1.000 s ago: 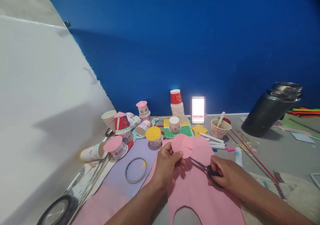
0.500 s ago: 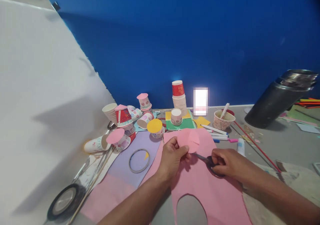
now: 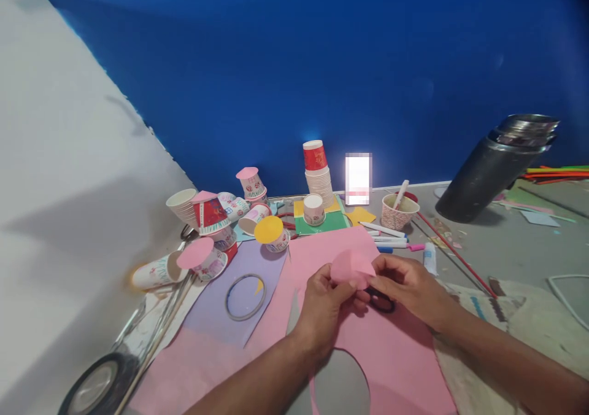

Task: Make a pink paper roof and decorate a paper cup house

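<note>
A pink paper circle [image 3: 350, 269] is held up between both hands, its surface slightly folded near the middle. My left hand [image 3: 322, 301] pinches its lower left edge with thumb and fingers. At the right edge, the fingertips of my right hand [image 3: 407, 280] close on the paper. Scissors with a dark handle [image 3: 383, 302] show just under the hands; their blades are hidden, and I cannot tell whether they rest on the sheet. Below spreads a large pink paper sheet [image 3: 396, 360] with a round hole cut in it.
Paper cups with pink or yellow lids [image 3: 271, 232] crowd the left. A cup stack [image 3: 319, 185] stands at the back. Markers [image 3: 389, 242], a glue tube [image 3: 429, 259] and a dark flask [image 3: 492, 172] sit to the right. A tape ring [image 3: 245, 296] lies on purple paper.
My right hand has let go of the scissors and moved up to the paper circle's right edge. The circle has tilted and bent. The whole view has shifted slightly.
</note>
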The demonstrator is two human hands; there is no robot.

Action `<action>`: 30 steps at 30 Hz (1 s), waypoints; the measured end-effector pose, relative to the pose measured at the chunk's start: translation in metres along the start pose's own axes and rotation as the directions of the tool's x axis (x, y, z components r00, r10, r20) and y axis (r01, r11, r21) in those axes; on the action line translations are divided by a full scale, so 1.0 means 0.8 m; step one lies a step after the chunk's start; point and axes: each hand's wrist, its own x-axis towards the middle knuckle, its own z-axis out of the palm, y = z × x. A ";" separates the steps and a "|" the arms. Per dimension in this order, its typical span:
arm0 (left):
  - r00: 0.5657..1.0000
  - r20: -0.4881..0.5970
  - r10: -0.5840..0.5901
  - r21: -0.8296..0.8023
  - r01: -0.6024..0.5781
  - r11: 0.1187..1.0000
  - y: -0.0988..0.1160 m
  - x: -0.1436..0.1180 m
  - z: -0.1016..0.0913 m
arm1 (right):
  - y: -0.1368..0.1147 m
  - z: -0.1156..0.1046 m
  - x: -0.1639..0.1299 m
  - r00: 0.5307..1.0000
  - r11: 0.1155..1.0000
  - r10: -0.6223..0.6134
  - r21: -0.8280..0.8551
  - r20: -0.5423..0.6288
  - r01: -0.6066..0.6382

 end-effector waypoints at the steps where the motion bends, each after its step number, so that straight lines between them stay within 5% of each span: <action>1: 1.000 0.017 -0.005 -0.003 0.005 1.000 0.001 -0.001 0.000 | -0.001 -0.002 -0.001 1.000 1.000 0.006 0.000 -0.001 -0.006; 9: 0.988 -0.061 0.145 0.268 -0.123 0.955 0.031 0.001 -0.010 | -0.012 -0.006 -0.005 0.992 0.996 0.062 -0.074 0.107 -0.054; 15: 0.986 -0.151 0.070 0.093 -0.057 0.994 0.021 0.007 -0.010 | -0.013 0.000 -0.005 0.992 0.996 0.045 -0.080 0.119 -0.036; 20: 0.993 -0.121 0.019 0.050 -0.013 0.999 0.017 0.006 -0.012 | -0.010 -0.002 -0.003 0.995 0.998 0.066 0.005 0.069 -0.066; 30: 0.965 -0.010 0.263 0.497 -0.223 0.839 0.034 0.004 -0.017 | -0.007 0.001 -0.008 1.000 0.996 0.014 -0.088 -0.013 -0.015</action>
